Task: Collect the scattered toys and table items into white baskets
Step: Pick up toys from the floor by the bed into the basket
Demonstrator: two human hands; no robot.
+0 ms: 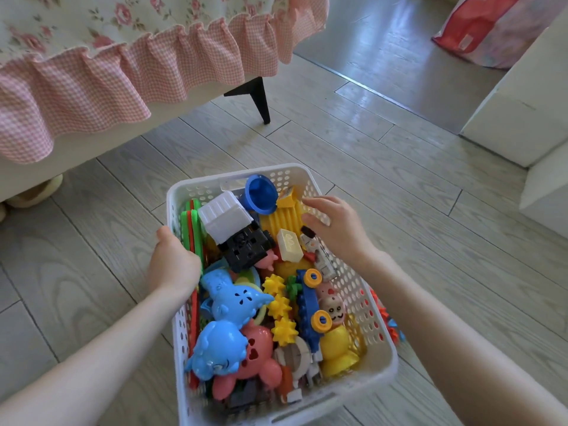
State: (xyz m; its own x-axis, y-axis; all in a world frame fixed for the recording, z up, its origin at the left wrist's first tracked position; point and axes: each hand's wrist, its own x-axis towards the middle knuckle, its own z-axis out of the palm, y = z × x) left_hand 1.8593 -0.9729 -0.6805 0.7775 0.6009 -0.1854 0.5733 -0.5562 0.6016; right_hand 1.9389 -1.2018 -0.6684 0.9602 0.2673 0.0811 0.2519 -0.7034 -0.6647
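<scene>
A: Where is the basket?
B: The white perforated plastic basket (196,184) of toys sits between my hands. My left hand (173,262) grips its 9 o'clock rim. My right hand (335,226), fingers loosely spread, is over its 1 o'clock corner.
A: Surroundings?
B: Pale wood-plank floor (338,142); pink gingham frill (92,87) at 11 o'clock.

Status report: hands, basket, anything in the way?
Left hand grips white basket, left rim. Right hand open over yellow ribbed toy. Basket full. Loose toys outside right wall.

The plank floor (399,167) carries a pink bag (479,29) and small toys (392,322).
</scene>
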